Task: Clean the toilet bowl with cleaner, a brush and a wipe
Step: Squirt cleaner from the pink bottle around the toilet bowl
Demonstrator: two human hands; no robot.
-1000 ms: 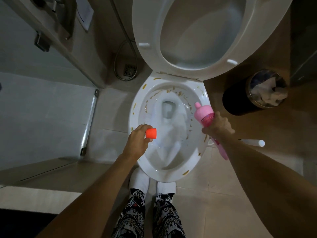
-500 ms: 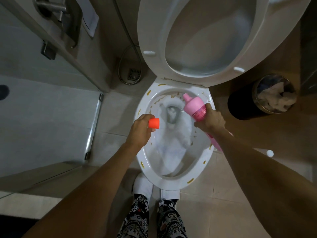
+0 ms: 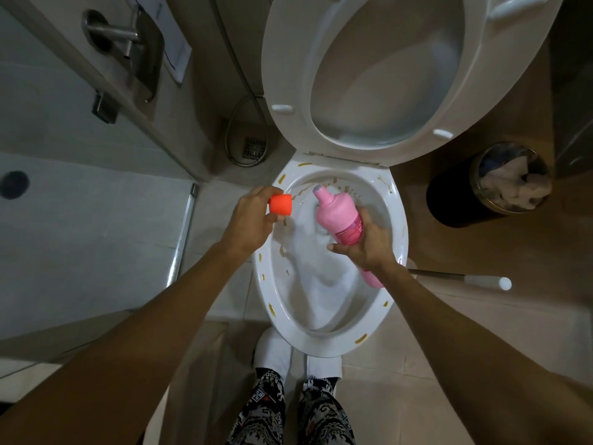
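The white toilet bowl (image 3: 396, 216) stands open below me, its rim and inner wall dotted with yellow-brown smears. My right hand (image 3: 369, 248) grips a pink cleaner bottle (image 3: 337, 213) over the bowl, tilted with its uncapped nozzle pointing toward the far inner wall. My left hand (image 3: 250, 216) pinches the bottle's orange cap (image 3: 281, 204) above the bowl's left rim. A white-tipped handle (image 3: 481, 279), probably the brush, lies on the floor to the right of the bowl. No wipe is in sight.
The raised seat and lid (image 3: 288, 75) lean back behind the bowl. A dark waste bin (image 3: 449, 200) full of paper stands right of it. A floor drain (image 3: 255, 146) with a coiled hose lies left; a glass shower door (image 3: 183, 239) bounds the left side. My feet (image 3: 272, 351) touch the bowl's front.
My right hand has swung the pink bottle from the bowl's right rim to over its middle, nozzle now aimed at the back wall. My left hand with the cap shifted slightly left.
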